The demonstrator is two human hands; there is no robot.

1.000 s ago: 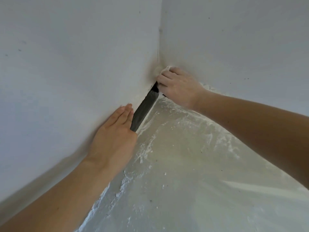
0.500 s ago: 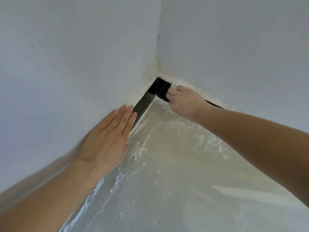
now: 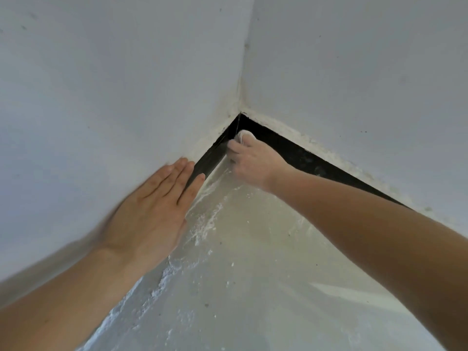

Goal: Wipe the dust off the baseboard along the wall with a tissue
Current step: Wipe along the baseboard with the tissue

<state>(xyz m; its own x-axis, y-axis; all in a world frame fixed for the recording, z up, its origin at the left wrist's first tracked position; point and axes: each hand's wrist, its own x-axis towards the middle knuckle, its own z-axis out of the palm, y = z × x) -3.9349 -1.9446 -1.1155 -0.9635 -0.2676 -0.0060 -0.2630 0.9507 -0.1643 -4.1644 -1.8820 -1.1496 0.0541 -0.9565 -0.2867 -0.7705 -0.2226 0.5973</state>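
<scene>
Baseboard: we see the black baseboard (image 3: 307, 155) turn at the corner in mid-frame, its longer run slanting to the lower right.
Tissue: the white tissue (image 3: 244, 135) touches the strip just beside the corner, peeking out above our right hand (image 3: 253, 162).
Right fingers (image 3: 235, 148): curled round the tissue.
Left hand (image 3: 152, 206): flat on the wall (image 3: 101, 97), fingers straight and together.
Next: we judge the wipe follows that run, our right hand being nearer.

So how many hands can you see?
2. The left hand lies flat against the left wall, beside the black baseboard. The right hand holds a white tissue against the baseboard near the corner.
</scene>
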